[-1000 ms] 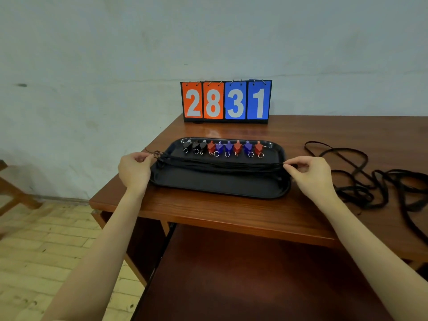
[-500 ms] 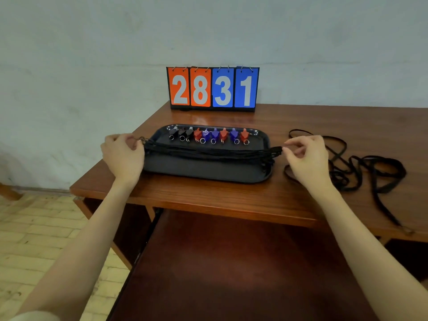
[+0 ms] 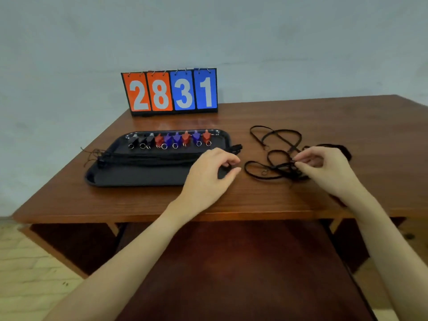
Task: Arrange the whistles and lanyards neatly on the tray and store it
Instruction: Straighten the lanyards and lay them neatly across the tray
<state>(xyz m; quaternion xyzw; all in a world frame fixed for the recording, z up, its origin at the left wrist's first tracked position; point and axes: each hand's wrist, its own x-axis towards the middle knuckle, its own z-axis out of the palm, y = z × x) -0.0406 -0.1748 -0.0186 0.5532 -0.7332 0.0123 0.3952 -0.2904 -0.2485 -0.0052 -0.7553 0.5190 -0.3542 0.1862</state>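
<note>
A black tray [image 3: 139, 178] lies on the wooden table, left of centre. Along its back edge stand several black, red and blue whistles [image 3: 169, 140] in a row. A straightened bundle of black lanyards [image 3: 150, 158] lies across the tray's middle, its ends sticking out past both rims. My left hand [image 3: 208, 173] hovers over the tray's right end with fingers loosely curled and holds nothing. A tangle of loose black lanyards [image 3: 275, 156] lies on the table to the right of the tray. My right hand [image 3: 324, 170] pinches a strand of that tangle.
A flip scoreboard [image 3: 170, 91] reading 2831 stands at the table's back edge against the wall. A dark wooden bench or lower surface [image 3: 231, 274] sits under the table's front edge [image 3: 139, 216]. Tiled floor shows at the lower left.
Both hands have let go of the lanyard bundle's ends. My left hand has moved from the tray's left end to its right end. My right hand has gone right and taken a loose lanyard.
</note>
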